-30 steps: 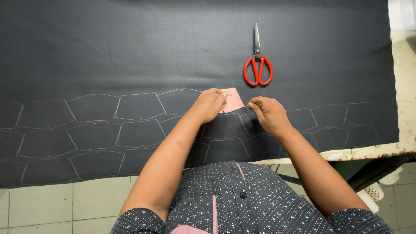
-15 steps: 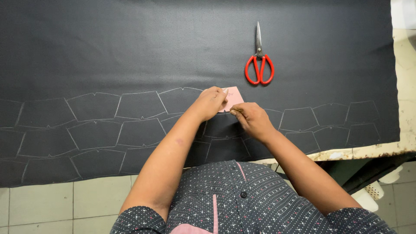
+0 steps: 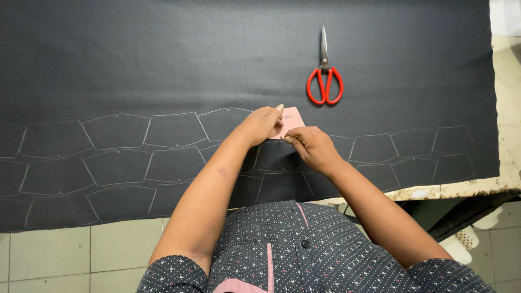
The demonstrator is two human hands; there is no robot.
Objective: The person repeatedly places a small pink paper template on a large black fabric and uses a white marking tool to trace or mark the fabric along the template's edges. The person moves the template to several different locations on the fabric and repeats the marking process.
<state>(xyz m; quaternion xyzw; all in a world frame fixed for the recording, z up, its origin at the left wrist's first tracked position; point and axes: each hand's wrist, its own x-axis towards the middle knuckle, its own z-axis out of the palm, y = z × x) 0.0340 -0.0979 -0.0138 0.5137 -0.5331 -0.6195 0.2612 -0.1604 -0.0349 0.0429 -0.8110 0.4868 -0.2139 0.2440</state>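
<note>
My left hand (image 3: 263, 123) lies flat on a small pink paper template (image 3: 292, 119), pressing it onto a large sheet of black fabric (image 3: 217, 65). My right hand (image 3: 309, 147) sits just below the template's lower edge, fingers pinched on a thin marking tool (image 3: 288, 139) whose tip touches the fabric beside the template. Rows of chalk-drawn outlines (image 3: 163, 135) of the same shape run across the near part of the fabric, on both sides of my hands.
Red-handled scissors (image 3: 324, 81) lie shut on the fabric beyond my hands, blades pointing away. The worn white table edge (image 3: 461, 190) shows at the lower right. A tiled floor (image 3: 81, 255) lies below the fabric's hanging edge.
My right hand has moved left from the right side of the template to its lower edge. The left hand has stayed on the template.
</note>
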